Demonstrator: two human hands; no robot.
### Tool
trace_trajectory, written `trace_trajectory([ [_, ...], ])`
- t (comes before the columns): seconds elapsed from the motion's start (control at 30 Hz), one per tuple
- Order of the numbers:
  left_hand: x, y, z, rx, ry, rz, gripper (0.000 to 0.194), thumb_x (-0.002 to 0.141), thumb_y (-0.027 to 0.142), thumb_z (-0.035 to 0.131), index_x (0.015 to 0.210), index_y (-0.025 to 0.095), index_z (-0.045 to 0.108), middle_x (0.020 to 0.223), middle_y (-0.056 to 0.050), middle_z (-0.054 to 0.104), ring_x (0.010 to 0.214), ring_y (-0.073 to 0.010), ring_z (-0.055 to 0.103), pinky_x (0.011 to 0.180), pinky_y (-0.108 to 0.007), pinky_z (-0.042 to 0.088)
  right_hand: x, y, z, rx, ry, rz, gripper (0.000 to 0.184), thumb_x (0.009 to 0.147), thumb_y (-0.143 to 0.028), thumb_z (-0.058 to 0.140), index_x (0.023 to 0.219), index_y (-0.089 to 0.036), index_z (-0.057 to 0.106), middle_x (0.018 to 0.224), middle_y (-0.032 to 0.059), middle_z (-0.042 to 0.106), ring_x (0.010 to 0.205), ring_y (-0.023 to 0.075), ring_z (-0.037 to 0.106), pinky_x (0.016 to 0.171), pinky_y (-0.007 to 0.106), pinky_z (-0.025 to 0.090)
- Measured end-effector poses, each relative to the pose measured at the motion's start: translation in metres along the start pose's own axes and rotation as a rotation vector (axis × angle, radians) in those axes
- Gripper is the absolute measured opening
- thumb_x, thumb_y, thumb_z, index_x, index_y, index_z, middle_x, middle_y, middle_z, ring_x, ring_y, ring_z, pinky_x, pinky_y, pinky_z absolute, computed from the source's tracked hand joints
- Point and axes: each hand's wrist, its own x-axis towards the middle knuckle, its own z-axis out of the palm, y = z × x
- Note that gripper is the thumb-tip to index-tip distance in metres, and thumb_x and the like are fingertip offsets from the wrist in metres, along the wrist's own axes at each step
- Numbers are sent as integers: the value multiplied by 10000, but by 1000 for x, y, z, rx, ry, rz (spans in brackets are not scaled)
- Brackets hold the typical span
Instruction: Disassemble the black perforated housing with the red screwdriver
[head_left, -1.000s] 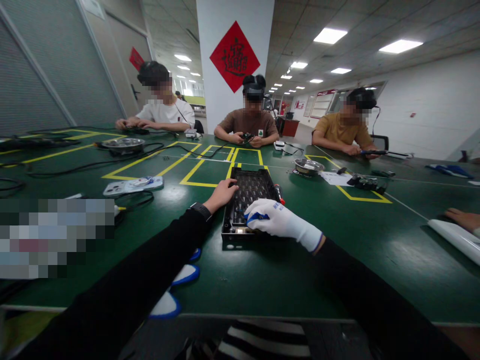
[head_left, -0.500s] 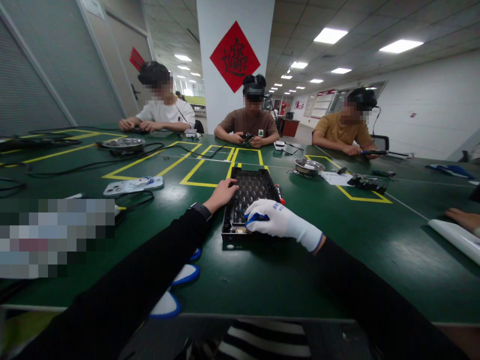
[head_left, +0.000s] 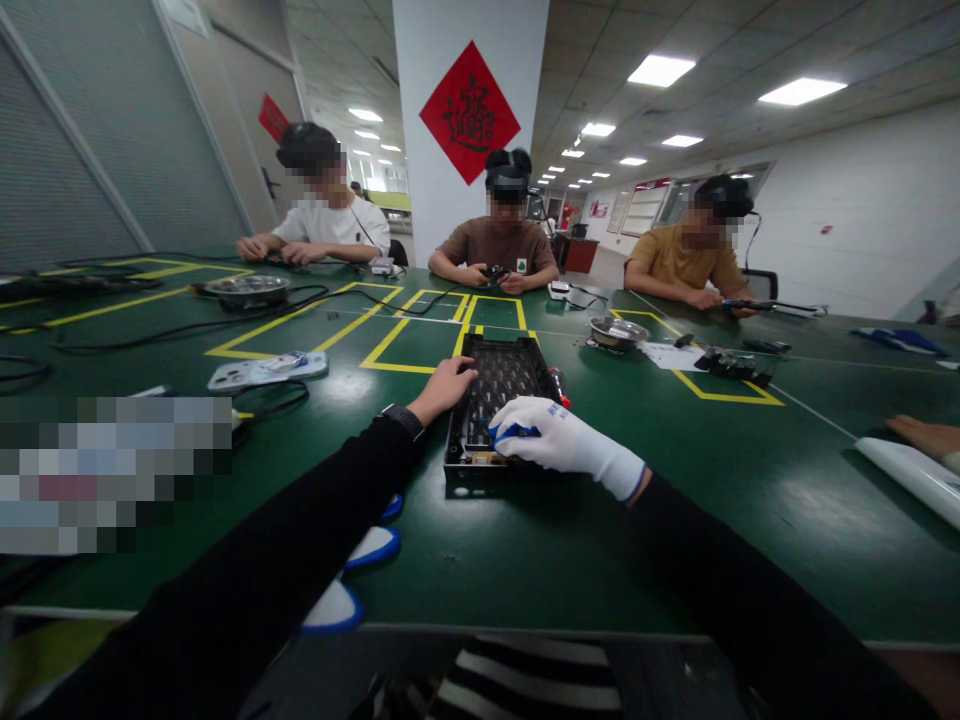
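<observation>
A black open-topped case (head_left: 510,372), studded inside with rows of small shiny parts, lies lengthwise in front of me. Over its left rim my bare left hand (head_left: 447,388) holds the side, with the fingertips reaching just inside. My right hand (head_left: 536,430), in a white glove with blue fingertips, is bent down into the near end of the case. Its fingers are pressed together, and whatever lies between them is hidden. By the near wall, a small tan part (head_left: 484,458) shows beside the gloved fingers.
A red-and-black object (head_left: 559,388) touches or lies close to the case's right side. A spare glove (head_left: 337,600) lies partly under my left forearm. Metal bowls (head_left: 619,334), cables and a patterned pale tray (head_left: 268,370) are farther off. Several co-workers sit around the green table (head_left: 480,560).
My gloved right hand has shifted very slightly upward, showing a little more of the tan part. My left hand and the case stay in place.
</observation>
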Motion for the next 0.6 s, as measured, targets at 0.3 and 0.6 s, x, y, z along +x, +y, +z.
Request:
trace_trajectory([
  [0.3,1,-2,0,-2,0,2,392,771,302,468,1103,133,590,1144,-95,582,1092,-224,498,994,-341,352,1,-3,-1,-32,-32,7,146,786,-276,580,842,-179,673,923,52,653,883,149,585,848,302,438],
  [0.6,1,-2,0,-6,3,3,398,770,307,464,1106,132,587,1142,-97,583,1088,-225,501,993,-344,352,1,0,0,25,-21,-5,138,772,-264,595,836,-176,680,917,47,658,859,140,592,840,294,445],
])
